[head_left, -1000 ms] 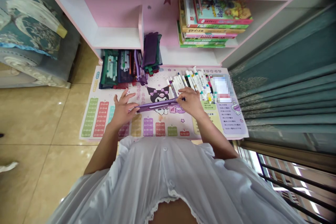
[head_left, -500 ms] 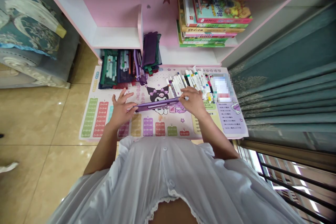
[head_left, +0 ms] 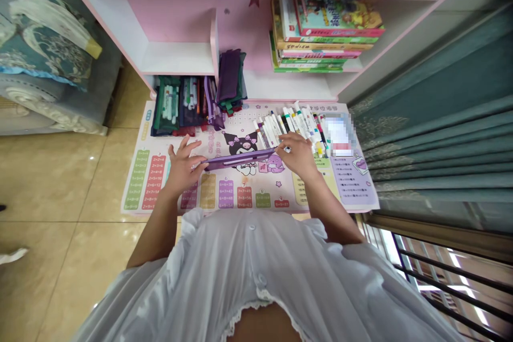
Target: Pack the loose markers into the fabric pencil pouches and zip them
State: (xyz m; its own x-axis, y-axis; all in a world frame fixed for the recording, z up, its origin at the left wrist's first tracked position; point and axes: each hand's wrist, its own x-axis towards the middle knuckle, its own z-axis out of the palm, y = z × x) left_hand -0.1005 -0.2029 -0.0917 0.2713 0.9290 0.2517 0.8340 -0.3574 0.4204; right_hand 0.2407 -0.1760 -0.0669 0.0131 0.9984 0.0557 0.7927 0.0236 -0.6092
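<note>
A purple zippered pencil pouch (head_left: 241, 158) is stretched between my two hands above the desk mat, its zipper edge upward. My left hand (head_left: 185, 165) pinches its left end, with the other fingers spread. At the right end, my right hand (head_left: 296, 154) grips the pouch corner between thumb and fingers. Just beyond my right hand lies a row of loose white markers (head_left: 274, 129) with caps of various colours. Filled mesh pouches, among them a green pouch (head_left: 170, 104) with markers inside, lie at the desk's back left. Beside them is a stack of flat pouches (head_left: 230, 77).
The desk mat (head_left: 278, 184) carries printed times tables and a cartoon figure. Behind it rises a white and pink shelf (head_left: 176, 57) holding a stack of books (head_left: 324, 37). A blurred-out item (head_left: 340, 134) lies at the right. A teal curtain (head_left: 436, 117) hangs beside the desk.
The pouch's right end and my right hand have shifted very slightly right; my left hand has moved a touch left. Both still hold the pouch.
</note>
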